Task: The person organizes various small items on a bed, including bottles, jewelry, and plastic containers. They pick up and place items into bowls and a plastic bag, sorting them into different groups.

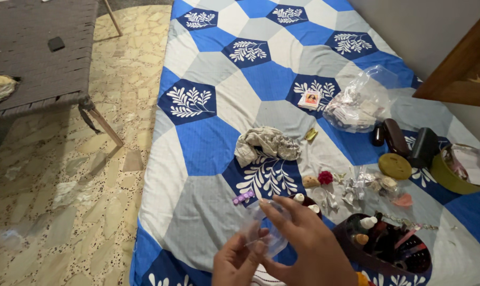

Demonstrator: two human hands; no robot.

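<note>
Both of my hands are low in the head view, over a bed covered by a blue, grey and white hexagon-patterned sheet (208, 143). My left hand (233, 262) and my right hand (309, 243) together hold a small clear plastic bag (264, 228), fingers pinching its edges. A small purple clip (243, 197) lies just beyond the bag. Small bottles with white caps (306, 202) sit right behind my right hand.
A crumpled cloth (266, 144), a red pom-pom (325, 177), a dark oval basket of cosmetics (393, 246), a round olive lid (394, 166), dark cases (396, 136), a clear bag of cards (359, 103) and a green tin (451, 177) lie on the bed. A woven cot (33, 58) stands on the floor at left.
</note>
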